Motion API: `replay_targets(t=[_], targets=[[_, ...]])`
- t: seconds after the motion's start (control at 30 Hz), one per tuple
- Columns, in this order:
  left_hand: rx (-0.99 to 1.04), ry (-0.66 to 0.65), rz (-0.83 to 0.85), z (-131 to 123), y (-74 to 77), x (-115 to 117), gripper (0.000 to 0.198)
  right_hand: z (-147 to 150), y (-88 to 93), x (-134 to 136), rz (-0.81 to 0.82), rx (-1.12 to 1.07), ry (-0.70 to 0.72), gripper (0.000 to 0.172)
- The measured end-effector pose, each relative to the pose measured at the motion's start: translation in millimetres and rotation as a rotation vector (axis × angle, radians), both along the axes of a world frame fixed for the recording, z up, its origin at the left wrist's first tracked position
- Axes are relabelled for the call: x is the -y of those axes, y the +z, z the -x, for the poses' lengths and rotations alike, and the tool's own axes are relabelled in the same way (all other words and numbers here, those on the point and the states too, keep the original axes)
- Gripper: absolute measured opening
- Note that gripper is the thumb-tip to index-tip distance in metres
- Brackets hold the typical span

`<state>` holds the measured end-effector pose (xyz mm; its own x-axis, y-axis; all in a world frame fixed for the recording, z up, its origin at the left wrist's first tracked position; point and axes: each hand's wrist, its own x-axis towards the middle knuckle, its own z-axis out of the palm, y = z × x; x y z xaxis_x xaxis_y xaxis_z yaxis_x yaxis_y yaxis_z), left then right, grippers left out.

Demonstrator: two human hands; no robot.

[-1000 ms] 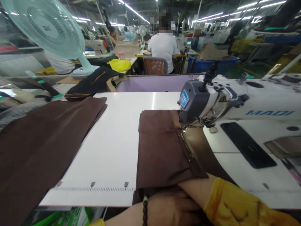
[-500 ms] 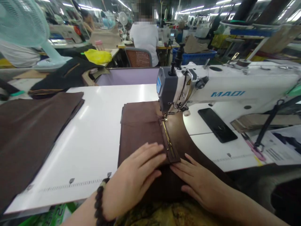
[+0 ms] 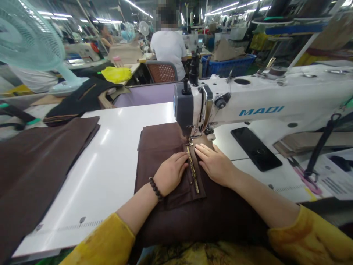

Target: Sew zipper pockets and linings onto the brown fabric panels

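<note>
A brown fabric piece (image 3: 160, 147) with a brass zipper (image 3: 192, 170) lies on the white table (image 3: 116, 147) under the needle of a white sewing machine (image 3: 248, 99). My left hand (image 3: 171, 173) lies flat on the fabric just left of the zipper, fingers stretched toward the presser foot. My right hand (image 3: 215, 163) lies flat on the fabric right of the zipper, fingertips close to the needle. Both hands press the cloth and hold nothing. A dark bead bracelet sits on my left wrist.
A stack of brown fabric (image 3: 35, 162) covers the table's left side. A black phone (image 3: 256, 148) lies right of the machine, with papers and pink scissors (image 3: 306, 176) further right. A teal fan (image 3: 30, 44) stands at the back left. A person in white (image 3: 168, 48) sits ahead.
Both hands slid forward along the zipper, from the table's near edge up to the presser foot. The view has come closer to the machine.
</note>
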<state>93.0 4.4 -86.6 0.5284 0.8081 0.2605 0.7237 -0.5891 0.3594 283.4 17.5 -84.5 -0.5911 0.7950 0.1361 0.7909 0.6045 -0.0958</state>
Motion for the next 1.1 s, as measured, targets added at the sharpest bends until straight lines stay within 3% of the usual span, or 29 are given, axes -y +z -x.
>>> replay_targets(t=[0.2, 0.4, 0.57, 0.8, 0.9, 1.03, 1.1], targets=[[0.135, 0.017, 0.049, 4.1, -6.2, -2.0, 0.027, 5.3, -5.5, 3.1, 0.012, -0.003, 0.000, 0.044], [-0.004, -0.049, 0.006, -1.2, -3.5, -2.1, 0.032, 17.5, -4.2, 20.9, 0.066, 0.039, -0.062, 0.049], [-0.091, -0.109, -0.012, -3.0, -3.7, -0.5, 0.037, 19.3, -2.8, 33.6, 0.134, 0.041, 0.037, 0.051], [-0.175, -0.097, 0.025, -3.8, 0.3, 0.8, 0.035, 7.7, -12.8, 58.1, 0.045, -0.054, 0.199, 0.039], [-0.200, -0.062, 0.027, -5.0, 1.1, 1.7, 0.035, -0.2, -2.6, 71.9, 0.128, -0.130, 0.250, 0.037], [-0.220, -0.051, 0.015, -5.6, -0.7, 3.0, 0.035, -19.1, 24.3, 80.5, 0.348, -0.184, 0.332, 0.028], [-0.231, -0.050, 0.014, -5.5, -1.4, 3.0, 0.036, -28.3, 31.5, 80.0, 0.358, -0.272, 0.294, 0.024]])
